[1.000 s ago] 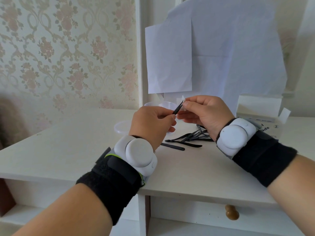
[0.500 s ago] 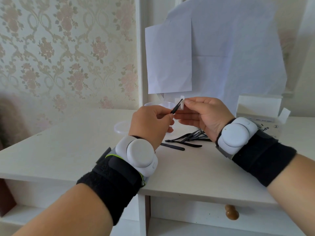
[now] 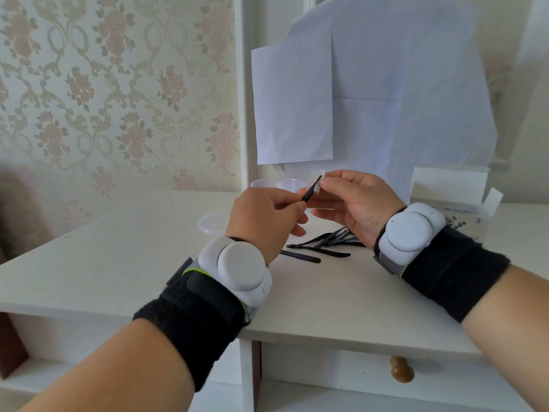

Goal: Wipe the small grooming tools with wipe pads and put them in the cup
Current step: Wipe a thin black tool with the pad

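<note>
My left hand (image 3: 266, 217) pinches a thin black grooming tool (image 3: 311, 190) that points up and to the right above the table. My right hand (image 3: 353, 203) pinches a small white wipe pad (image 3: 316, 181) against the tool's upper end. Behind the hands stands a clear plastic cup (image 3: 286, 184), partly hidden by my fingers. Several more black tools (image 3: 323, 245) lie in a loose pile on the white table (image 3: 118, 263) under my right hand, and one black tool (image 3: 301, 257) lies apart just left of the pile.
A clear round lid (image 3: 212, 223) lies on the table left of the cup. An open white box of pads (image 3: 451, 191) stands at the right rear. White paper sheets (image 3: 371, 93) hang behind the table. A drawer with a brown knob (image 3: 401, 370) sits below the front edge.
Both hands have stayed close together with the tool. The wipe pad has slid slightly along the tool toward its tip.
</note>
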A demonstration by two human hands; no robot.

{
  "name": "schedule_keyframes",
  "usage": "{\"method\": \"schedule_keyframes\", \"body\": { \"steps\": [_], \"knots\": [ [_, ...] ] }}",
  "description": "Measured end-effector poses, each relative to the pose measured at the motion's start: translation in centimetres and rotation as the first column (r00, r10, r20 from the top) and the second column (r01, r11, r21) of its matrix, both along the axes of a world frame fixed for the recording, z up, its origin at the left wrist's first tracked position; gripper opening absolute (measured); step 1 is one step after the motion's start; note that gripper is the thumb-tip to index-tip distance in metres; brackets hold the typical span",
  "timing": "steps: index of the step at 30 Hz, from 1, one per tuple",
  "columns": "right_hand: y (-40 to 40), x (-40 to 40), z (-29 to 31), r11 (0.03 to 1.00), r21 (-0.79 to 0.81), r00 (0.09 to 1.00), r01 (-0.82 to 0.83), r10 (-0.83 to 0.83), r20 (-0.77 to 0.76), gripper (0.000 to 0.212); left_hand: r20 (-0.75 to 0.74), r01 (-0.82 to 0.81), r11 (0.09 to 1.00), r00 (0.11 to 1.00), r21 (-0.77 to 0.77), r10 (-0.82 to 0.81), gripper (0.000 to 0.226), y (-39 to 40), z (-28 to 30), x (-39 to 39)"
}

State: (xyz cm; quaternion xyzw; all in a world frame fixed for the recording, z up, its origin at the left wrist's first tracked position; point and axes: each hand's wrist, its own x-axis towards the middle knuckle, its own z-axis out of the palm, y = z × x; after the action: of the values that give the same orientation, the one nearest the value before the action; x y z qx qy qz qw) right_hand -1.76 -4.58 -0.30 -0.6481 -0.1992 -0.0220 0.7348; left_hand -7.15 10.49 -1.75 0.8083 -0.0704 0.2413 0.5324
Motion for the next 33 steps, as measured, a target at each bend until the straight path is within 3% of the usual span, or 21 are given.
{"method": "schedule_keyframes", "body": {
  "steps": [7,16,24,33],
  "knots": [
    [0.21,-0.02,-0.11,0.993,-0.037,0.993,0.113,-0.112,0.024,0.013,0.006,0.004,1.0,1.0,0.014,-0.004,0.015,-0.08,0.01,0.12],
    [0.27,-0.01,-0.35,0.998,-0.054,0.997,-0.013,0.008,-0.076,0.008,0.048,-0.029,0.999,0.998,0.046,0.027,0.014,-0.1,-0.01,0.17],
    [0.41,0.23,-0.22,0.991,-0.01,0.991,0.136,-0.136,-0.01,0.009,-0.015,-0.006,0.999,1.0,0.035,0.007,0.011,-0.01,-0.2,0.61],
    [0.56,0.15,-0.48,0.995,-0.096,0.999,0.034,-0.032,0.021,0.015,0.01,0.006,1.0,1.0,0.011,-0.006,0.015,0.25,-0.26,0.87]
  ]
}}
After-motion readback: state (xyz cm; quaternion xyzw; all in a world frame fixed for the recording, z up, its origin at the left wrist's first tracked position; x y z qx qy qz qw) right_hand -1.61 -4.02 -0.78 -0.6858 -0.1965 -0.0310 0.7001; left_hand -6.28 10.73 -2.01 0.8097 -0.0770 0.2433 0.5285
